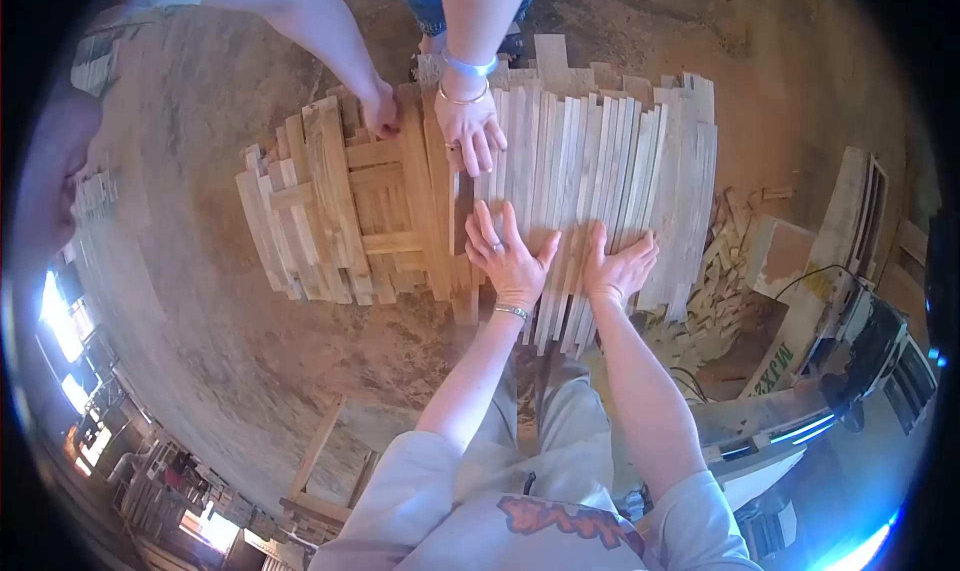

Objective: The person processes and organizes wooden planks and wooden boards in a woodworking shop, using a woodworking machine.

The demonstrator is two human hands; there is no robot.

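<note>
In the head view, a row of narrow wooden strips [575, 156] lies side by side in front of me, their near ends uneven. My left hand [508, 261] rests on the strips toward the left side of the row, fingers spread, a ring on one finger. Farther right, my right hand [615, 266] presses on the same strips with thumb and fingers apart. Just beyond my left hand, a co-worker's hand [468, 131] with bracelets touches the left part of the row. That person's other hand [381, 111] is at a wooden board [415, 161] to the left.
More stacked boards [335, 186] with crosspieces lie on the left. Small wood offcuts [725, 261] are heaped at the right, near a machine [850, 341] and a board lettered in green [775, 366]. A wooden frame [318, 451] stands at lower left on the dusty floor [290, 356].
</note>
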